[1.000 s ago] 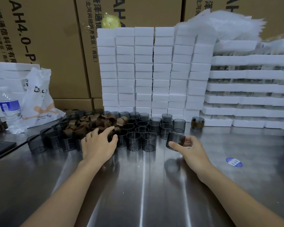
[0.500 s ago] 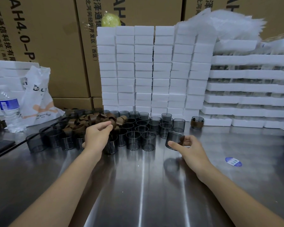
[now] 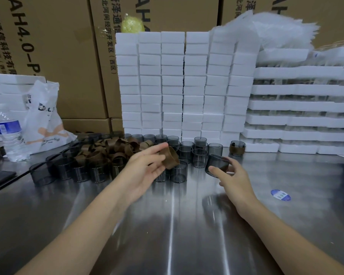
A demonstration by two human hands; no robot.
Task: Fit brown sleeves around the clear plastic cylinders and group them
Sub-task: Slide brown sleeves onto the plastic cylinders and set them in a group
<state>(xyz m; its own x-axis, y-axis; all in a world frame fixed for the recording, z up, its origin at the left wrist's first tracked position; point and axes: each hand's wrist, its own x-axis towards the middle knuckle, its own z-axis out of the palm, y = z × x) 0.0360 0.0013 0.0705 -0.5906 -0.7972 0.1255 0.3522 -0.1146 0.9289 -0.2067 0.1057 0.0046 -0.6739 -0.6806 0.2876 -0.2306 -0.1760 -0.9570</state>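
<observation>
My left hand [image 3: 145, 165] pinches a brown sleeve [image 3: 170, 158], lifted above the front row of smoky clear cylinders [image 3: 178, 171]. My right hand [image 3: 231, 175] holds one clear cylinder [image 3: 216, 164] tilted on its side, just off the steel table. Sleeve and held cylinder are a short gap apart. A heap of loose brown sleeves [image 3: 109, 150] lies on the cylinders at the left. One sleeved cylinder [image 3: 237, 148] stands alone at the right, by the foam trays.
Stacked white foam blocks [image 3: 179, 86] and foam trays [image 3: 298, 120] wall off the back. A water bottle [image 3: 8, 133] and a white plastic bag [image 3: 44, 120] stand at the left, a phone [image 3: 0, 176] near the left edge. A blue sticker [image 3: 280, 195] lies on the steel table [image 3: 177, 225].
My left hand has come away from the sleeve heap with one brown sleeve and moved right. My right hand has raised its cylinder a little toward it.
</observation>
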